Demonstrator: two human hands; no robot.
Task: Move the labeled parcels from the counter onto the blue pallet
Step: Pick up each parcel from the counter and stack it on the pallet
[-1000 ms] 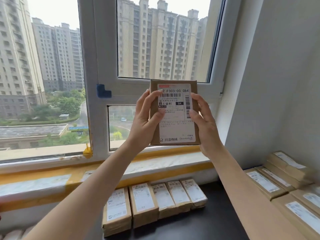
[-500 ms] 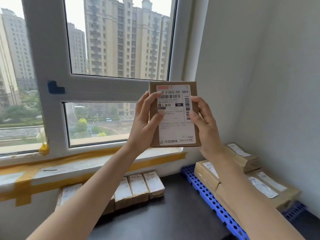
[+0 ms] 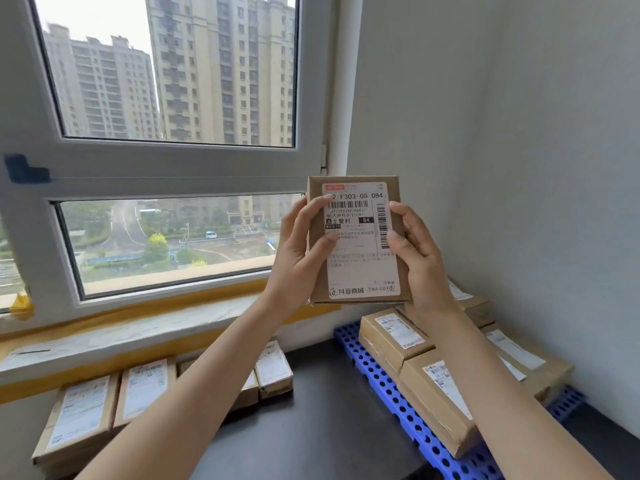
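The view had swung right since a second before; both hands, left hand [image 3: 294,258] and right hand [image 3: 420,258], fingers curled, gripped the parcel [image 3: 358,240]; the blue pallet [image 3: 377,379] now lay below them, so placement looked near.

Matt brown cardboard parcel [image 3: 356,240], smooth paper label [image 3: 362,258], perforated blue plastic pallet [image 3: 398,396]

Soft, overcast daylight enters through the window [image 3: 173,133], giving even brightness with no glare and only faint shadows. The sky beyond is washed out to white. Wide-angle distortion bows the window frame [image 3: 166,168] near the edges. Fine print on the held parcel [image 3: 358,240] is slightly blurred.
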